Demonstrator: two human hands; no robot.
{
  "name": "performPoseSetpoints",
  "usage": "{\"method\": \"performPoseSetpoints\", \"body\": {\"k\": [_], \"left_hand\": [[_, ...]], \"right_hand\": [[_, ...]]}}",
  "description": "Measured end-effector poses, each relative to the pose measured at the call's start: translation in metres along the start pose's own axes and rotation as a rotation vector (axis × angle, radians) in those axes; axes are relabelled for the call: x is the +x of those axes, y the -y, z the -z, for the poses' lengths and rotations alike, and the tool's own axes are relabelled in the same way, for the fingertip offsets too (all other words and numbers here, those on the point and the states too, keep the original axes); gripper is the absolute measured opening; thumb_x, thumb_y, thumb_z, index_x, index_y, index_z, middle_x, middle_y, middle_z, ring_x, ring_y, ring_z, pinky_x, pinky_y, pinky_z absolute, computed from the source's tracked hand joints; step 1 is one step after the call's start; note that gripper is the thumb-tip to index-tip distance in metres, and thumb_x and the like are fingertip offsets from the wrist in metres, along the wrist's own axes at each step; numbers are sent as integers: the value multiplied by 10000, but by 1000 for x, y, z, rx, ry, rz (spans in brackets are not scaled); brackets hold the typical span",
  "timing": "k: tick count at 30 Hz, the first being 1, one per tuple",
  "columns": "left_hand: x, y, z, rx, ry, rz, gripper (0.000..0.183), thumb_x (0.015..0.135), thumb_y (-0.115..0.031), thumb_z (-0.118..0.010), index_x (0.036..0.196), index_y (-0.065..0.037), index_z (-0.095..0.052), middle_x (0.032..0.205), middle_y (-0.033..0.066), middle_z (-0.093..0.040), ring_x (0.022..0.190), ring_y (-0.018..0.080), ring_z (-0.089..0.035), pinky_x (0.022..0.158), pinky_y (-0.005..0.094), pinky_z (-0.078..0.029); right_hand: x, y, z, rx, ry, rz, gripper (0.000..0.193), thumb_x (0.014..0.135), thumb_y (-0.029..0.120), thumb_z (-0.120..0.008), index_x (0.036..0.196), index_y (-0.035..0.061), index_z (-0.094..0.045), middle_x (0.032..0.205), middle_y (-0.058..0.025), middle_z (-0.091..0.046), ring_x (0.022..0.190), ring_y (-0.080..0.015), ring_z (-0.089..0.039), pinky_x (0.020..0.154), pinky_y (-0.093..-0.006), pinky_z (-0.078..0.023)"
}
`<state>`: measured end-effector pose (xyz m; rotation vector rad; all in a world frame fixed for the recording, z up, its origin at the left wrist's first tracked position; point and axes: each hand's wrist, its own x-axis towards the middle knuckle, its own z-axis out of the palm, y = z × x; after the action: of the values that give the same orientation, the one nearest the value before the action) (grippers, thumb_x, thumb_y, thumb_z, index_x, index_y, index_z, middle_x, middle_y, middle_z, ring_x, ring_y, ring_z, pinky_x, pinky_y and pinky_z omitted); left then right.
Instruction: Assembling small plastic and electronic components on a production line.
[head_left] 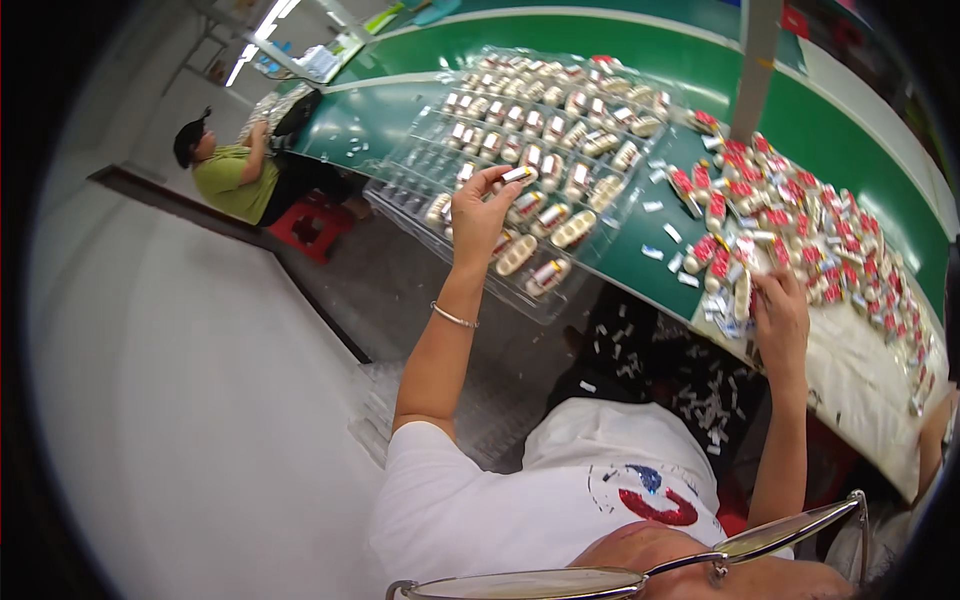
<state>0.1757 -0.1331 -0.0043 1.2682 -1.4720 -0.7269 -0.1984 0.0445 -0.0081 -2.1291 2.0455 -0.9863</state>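
My left hand (482,205) pinches a small cream pod-shaped piece (520,174) with a white, dark and yellow label over a clear plastic tray (405,205). Rows of similar pods fill many of the tray's hollows, some labelled, some showing bare bumps, such as one bare pod (574,229). On the right, my right hand (782,310) has its fingers closed at a cream bumpy pod (743,297), at the near edge of a heap of pods (790,215) with red and white labels. The thumb's grip on that pod is partly hidden.
White paper slips (655,252) lie between tray and heap, and more cover the dark surface (690,380) below the table edge. A metal post (757,75) stands behind the heap. At far left a person (235,175) sits on a red stool (312,225). Another arm (935,435) enters at right.
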Motion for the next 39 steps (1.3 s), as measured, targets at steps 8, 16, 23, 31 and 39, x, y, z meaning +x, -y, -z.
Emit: {"method": "performPoseSetpoints", "body": {"k": [8, 16, 23, 31, 39], "left_hand": [[73, 60, 64, 572, -358, -22, 313, 749, -269, -756, 988, -69, -728, 913, 114, -713, 834, 213, -673, 823, 379, -491], [78, 55, 60, 945, -248, -60, 407, 751, -311, -730, 1084, -81, -694, 1084, 139, -674, 1116, 305, -580, 1077, 499, -309], [-22, -64, -19, -190, 313, 150, 225, 880, -73, -655, 1088, 8, -676, 1000, 86, -696, 902, 119, -645, 802, 246, -515], [-132, -84, -131, -696, 895, 385, 312, 914, -115, -643, 1183, 36, -594, 927, 62, -674, 806, 90, -646, 703, 220, -531], [-141, -84, -137, -664, 871, 491, 230, 915, -119, -629, 1095, 23, -638, 892, 75, -690, 721, 126, -674, 637, 233, -546]], "right_hand": [[-4, 5, 3, -23, -47, -23, 158, 784, 30, -663, 939, 16, -635, 999, -112, -594, 964, -299, -547, 827, -385, -440], [-3, 9, 3, 88, -84, -120, 57, 862, 39, -575, 880, -10, -598, 859, -132, -611, 821, -293, -592, 749, -372, -458], [-5, 30, 2, 414, 19, -185, 94, 894, 60, -544, 927, -11, -596, 848, -148, -622, 798, -286, -626, 726, -354, -481], [-7, 62, 3, 446, 115, 37, 173, 828, 66, -668, 977, 10, -602, 857, -111, -623, 781, -243, -646, 690, -326, -497], [-24, 40, 0, 1086, 153, -465, 204, 930, 119, -608, 1093, -1, -631, 838, -17, -650, 702, -52, -573, 641, -201, -480]]}}
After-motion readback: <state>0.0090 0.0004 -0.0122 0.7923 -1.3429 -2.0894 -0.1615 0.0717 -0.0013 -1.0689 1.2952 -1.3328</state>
